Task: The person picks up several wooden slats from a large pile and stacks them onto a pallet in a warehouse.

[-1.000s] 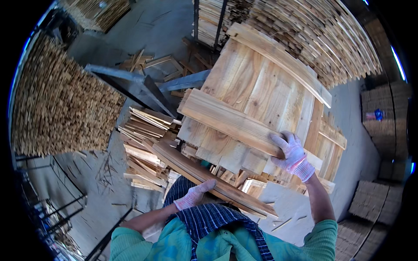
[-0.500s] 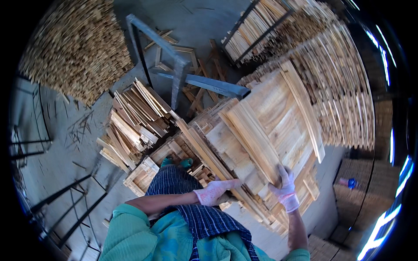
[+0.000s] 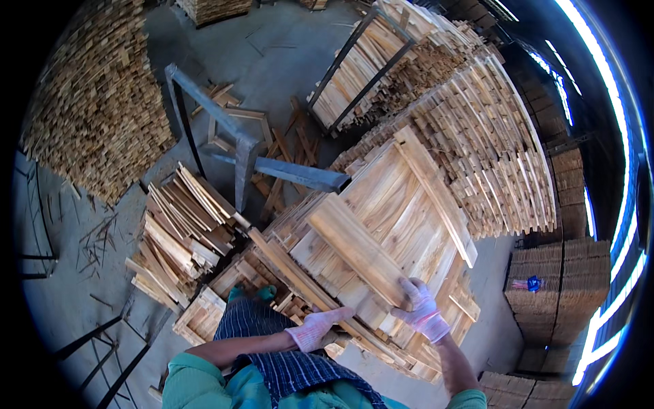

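— Grey concrete floor (image 3: 272, 48), timber yard. Far left: tall stack of thin slats (image 3: 95, 109), dark rim of the view beside it. Loose bundle of short boards (image 3: 180, 232) lower down, splinters strewn toward the left edge.

— And open room?

— Bare floor at top centre, more at lower left. Grey steel frame (image 3: 238, 146) standing mid-scene; racked planks (image 3: 381, 68) behind, long slat rows (image 3: 497, 143) to the right. Brown stacked panels (image 3: 565, 293) far right, small blue item (image 3: 533, 283) on them.

— Hands?

— Both gloved. Left hand (image 3: 315, 328) lying flat, fingers stretched out along a long edge batten (image 3: 300, 279). Right hand (image 3: 421, 308) curled shut around the near end of the cross batten (image 3: 357, 249). Pale wooden pallet panel (image 3: 402, 204) tilted up at centre, resting on low crates (image 3: 204, 317).
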Demonstrator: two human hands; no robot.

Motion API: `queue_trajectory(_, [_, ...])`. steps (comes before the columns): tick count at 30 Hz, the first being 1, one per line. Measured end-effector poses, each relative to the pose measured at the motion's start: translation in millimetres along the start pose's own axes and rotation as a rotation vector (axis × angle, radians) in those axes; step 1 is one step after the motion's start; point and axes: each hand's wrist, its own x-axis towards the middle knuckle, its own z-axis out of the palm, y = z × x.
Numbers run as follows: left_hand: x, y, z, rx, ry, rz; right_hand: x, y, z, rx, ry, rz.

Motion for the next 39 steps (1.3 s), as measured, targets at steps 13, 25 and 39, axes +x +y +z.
queue_trajectory(13, [-30,31,-2,0.045,-0.009,-0.008,4,123,-35,0.184,0.340,0.480])
queue_trajectory(25, [-165,179,83,0.589,0.310,0.934,124,257,-102,-0.163,0.119,0.551])
queue_trajectory(39, [46,209,283,1.786,0.589,0.722,127,222,-133,-0.185,0.002,0.548])
